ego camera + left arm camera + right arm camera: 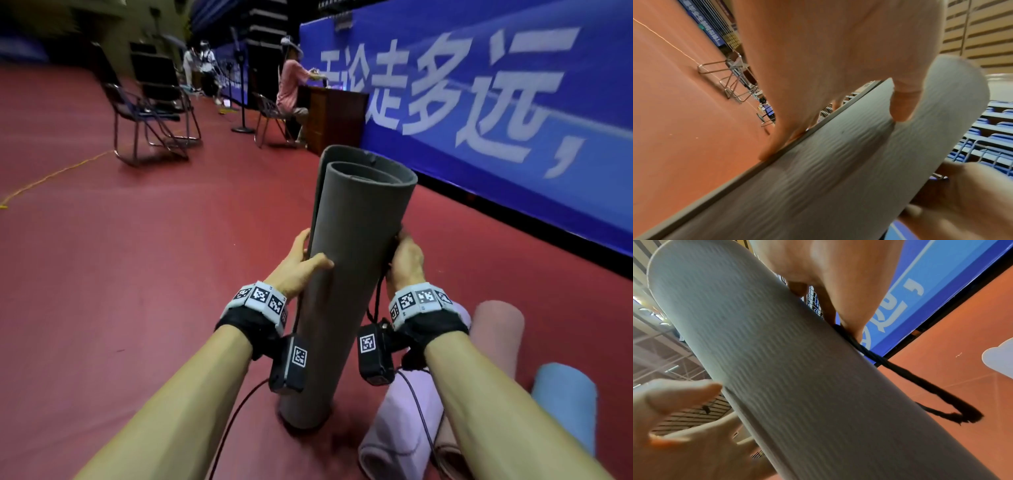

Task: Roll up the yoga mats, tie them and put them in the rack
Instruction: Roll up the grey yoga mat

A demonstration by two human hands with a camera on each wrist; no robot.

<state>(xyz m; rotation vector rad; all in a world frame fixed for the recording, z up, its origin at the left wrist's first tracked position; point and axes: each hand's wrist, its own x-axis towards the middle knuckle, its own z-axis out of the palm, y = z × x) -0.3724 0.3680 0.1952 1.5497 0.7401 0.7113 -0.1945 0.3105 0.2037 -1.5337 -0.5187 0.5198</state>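
Note:
A grey rolled yoga mat (pixel 352 257) stands upright on the red floor, its loose outer edge showing at the top. My left hand (pixel 301 263) grips its left side, thumb across the front and fingers round the back (pixel 838 65). My right hand (pixel 406 257) is at the mat's right side and pinches a black cord (pixel 900 374) against the ribbed grey mat (pixel 777 369). The cord's frayed end hangs free below the hand. No cord is wrapped round the mat on the sides I see.
Three rolled mats lie at the lower right: lilac (pixel 404 421), pink (pixel 496 332) and blue (pixel 565 401). A blue banner wall (pixel 479 102) runs along the right. Folding chairs (pixel 154 113), a seated person (pixel 291 89) and a wooden desk (pixel 329 116) stand farther off.

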